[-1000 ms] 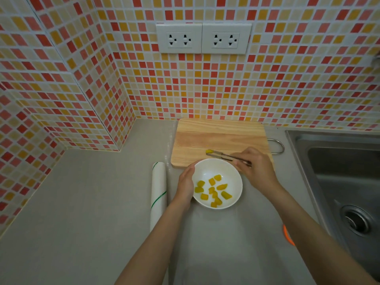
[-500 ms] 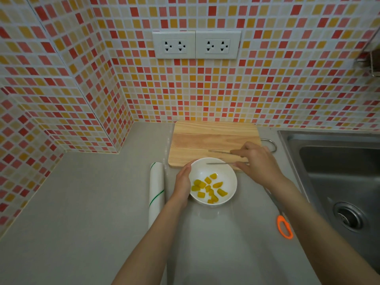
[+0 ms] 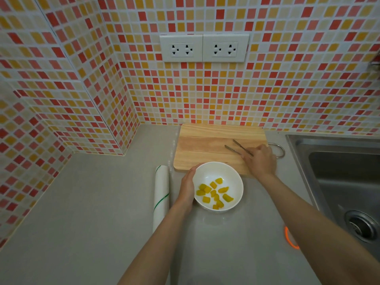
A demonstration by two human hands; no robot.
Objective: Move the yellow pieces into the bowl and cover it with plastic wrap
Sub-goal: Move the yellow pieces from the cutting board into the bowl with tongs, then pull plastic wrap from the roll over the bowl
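Since the earlier frame, the tongs (image 3: 238, 149) have been carried from above the bowl back over the cutting board. On the far left, a roll of plastic wrap (image 3: 161, 194) is laid lengthwise on the grey worktop (image 3: 82, 212). Just beside it, the left hand (image 3: 187, 187) is cupped against the left rim of the white bowl (image 3: 236, 177), its fingers curled around the side. All the yellow pieces (image 3: 214, 193) are gathered inside the bowl. Behind the bowl, the wooden cutting board (image 3: 201, 145) is seen bare. Over its right part, the metal tongs are gripped in the clenched right hand (image 3: 260, 159), their tips spread apart and holding nothing. An orange handle (image 3: 289, 239) is partly hidden by the right forearm. A steel sink (image 3: 339, 171) is set at the far right.
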